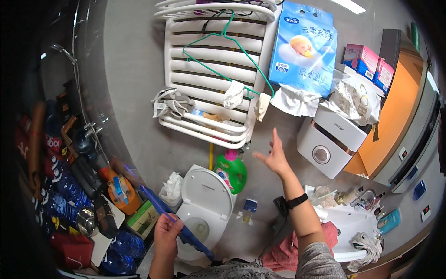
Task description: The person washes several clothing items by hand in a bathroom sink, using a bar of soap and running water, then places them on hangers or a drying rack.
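Note:
My left hand (167,232) grips a blue cloth item (190,240) along a thin purple rod or edge; I cannot tell which. The cloth slants across the front of an open toilet (208,188). Raised and empty, my right hand (275,155) has its fingers apart below a cream sock-like cloth (262,106). That cloth and a white one (233,95) hang at the lower bar of a green clothes hanger (240,45). The hanger hangs on a white slatted towel rack (212,66), where a grey cloth (172,101) lies over the lower left bar.
A green detergent bottle (231,174) stands behind the toilet, a lined bin (170,193) beside it. Blue tissue pack (306,69) and white dispenser (329,143) are on the right wall. Below are a washbasin (355,223) and pink towel (285,253). Water bottles (127,244) crowd the left.

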Demonstrator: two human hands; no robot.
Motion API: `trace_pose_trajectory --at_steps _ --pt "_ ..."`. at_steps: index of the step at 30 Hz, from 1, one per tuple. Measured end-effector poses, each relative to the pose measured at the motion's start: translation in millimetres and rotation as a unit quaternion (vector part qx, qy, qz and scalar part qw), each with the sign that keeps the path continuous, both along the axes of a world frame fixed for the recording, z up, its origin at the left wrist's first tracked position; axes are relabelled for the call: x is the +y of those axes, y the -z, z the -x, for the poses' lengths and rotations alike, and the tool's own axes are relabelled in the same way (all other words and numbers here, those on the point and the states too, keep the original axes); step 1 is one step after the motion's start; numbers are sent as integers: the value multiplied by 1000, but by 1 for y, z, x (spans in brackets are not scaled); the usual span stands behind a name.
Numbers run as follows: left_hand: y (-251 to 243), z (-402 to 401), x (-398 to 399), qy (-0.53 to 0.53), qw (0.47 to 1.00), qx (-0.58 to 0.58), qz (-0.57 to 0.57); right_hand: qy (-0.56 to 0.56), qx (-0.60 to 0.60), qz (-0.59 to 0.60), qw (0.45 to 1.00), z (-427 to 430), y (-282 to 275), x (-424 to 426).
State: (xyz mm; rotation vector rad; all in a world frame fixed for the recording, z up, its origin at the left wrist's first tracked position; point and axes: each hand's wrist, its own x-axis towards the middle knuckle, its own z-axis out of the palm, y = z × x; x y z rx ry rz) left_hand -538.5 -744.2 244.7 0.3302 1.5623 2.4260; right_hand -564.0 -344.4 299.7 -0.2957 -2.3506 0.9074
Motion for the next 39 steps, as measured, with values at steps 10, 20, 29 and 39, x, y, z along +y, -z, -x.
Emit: trace_pose_trajectory --at_steps 10,20,29,39 --pt "2 -4 -8 -15 1000 -8 -8 -178 117 442 871 86 -45 -46" --pt "-7 -8 -8 -52 997 -61 -13 -411 221 600 650 136 -79 -105" --pt "4 -2 -16 -80 996 -32 -24 -224 137 275 925 143 -46 -119" --pt "-5 2 -9 -76 997 -34 -7 -179 -181 -262 931 125 -13 -79"
